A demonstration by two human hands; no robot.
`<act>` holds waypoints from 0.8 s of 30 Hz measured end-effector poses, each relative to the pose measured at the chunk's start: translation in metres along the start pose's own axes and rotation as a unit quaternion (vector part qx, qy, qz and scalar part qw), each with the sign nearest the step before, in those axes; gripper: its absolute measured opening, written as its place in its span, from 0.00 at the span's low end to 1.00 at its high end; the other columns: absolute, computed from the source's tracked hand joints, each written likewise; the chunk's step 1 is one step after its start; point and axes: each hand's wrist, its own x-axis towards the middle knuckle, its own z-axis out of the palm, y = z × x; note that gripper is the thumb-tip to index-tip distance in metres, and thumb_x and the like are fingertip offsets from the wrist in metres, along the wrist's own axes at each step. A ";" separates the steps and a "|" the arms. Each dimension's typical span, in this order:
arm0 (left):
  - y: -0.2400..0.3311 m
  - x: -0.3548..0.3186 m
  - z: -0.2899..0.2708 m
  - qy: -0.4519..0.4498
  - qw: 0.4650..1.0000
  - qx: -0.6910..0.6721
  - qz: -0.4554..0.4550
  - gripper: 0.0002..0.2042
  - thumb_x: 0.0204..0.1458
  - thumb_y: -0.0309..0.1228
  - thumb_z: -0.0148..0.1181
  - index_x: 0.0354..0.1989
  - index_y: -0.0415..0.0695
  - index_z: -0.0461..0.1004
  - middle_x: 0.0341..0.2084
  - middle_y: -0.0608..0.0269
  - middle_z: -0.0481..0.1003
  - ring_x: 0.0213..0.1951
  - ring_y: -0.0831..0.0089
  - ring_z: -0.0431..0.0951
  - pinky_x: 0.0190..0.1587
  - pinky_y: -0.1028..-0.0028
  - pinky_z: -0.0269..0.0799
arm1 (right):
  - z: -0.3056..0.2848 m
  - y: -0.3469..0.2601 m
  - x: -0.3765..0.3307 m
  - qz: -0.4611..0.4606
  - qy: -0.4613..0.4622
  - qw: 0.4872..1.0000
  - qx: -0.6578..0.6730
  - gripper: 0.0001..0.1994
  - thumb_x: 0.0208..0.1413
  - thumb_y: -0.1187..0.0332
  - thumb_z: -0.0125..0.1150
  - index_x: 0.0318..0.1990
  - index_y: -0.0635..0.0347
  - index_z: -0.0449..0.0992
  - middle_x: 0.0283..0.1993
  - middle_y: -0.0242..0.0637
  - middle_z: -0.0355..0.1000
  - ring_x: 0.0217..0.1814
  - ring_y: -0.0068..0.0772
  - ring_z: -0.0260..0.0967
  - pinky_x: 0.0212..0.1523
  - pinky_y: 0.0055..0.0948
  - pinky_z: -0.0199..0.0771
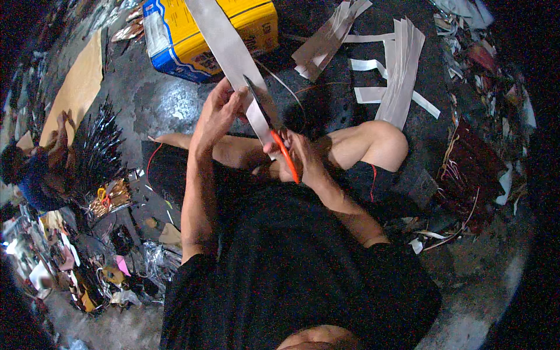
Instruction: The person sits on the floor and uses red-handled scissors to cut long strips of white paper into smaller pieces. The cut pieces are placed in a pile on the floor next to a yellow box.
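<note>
A long pale grey-white strip [220, 36] slants down from the top edge of the view toward my lap. Partway along it, my left hand [220, 111] pinches its left edge between thumb and fingers. In my right hand [300, 153] is a pair of scissors [284, 155] with orange handles, its dark blades lying along the strip and pointing up and left. Whether the blades are parted is hard to make out. The strip's lower end reaches my right fingers.
A yellow and blue box [256, 28] stands ahead, under the strip. Bundles of pale strips [402, 64] lie to the right, with another stack [329, 41] nearer the middle. At left a person [44, 175] sits beside a tan sheet [79, 81]. Scrap heaps [76, 262] line both sides.
</note>
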 end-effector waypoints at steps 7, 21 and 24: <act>-0.003 -0.006 0.006 0.007 0.999 -0.004 0.031 0.11 0.54 0.32 0.45 0.42 0.40 0.64 0.24 0.68 0.68 0.24 0.80 0.68 0.24 0.80 0.68 | 0.004 0.004 0.012 -0.087 0.018 0.995 0.043 0.15 0.49 0.57 0.54 0.32 0.63 0.67 0.27 0.44 0.67 0.29 0.45 0.67 0.30 0.33 0.66; -0.008 -0.005 0.010 0.008 0.999 -0.028 0.034 0.11 0.53 0.30 0.45 0.42 0.39 0.65 0.26 0.66 0.70 0.26 0.79 0.70 0.26 0.79 0.68 | 0.009 0.000 0.008 -0.108 0.070 0.982 -0.140 0.18 0.51 0.53 0.48 0.31 0.62 0.67 0.29 0.46 0.69 0.34 0.45 0.68 0.32 0.35 0.66; -0.010 -0.006 0.011 0.003 0.999 -0.034 0.019 0.11 0.53 0.31 0.45 0.41 0.39 0.65 0.26 0.66 0.70 0.27 0.79 0.70 0.27 0.79 0.68 | 0.008 0.004 0.010 -0.125 0.065 0.980 -0.140 0.16 0.51 0.55 0.49 0.32 0.62 0.67 0.29 0.45 0.69 0.33 0.44 0.68 0.32 0.34 0.66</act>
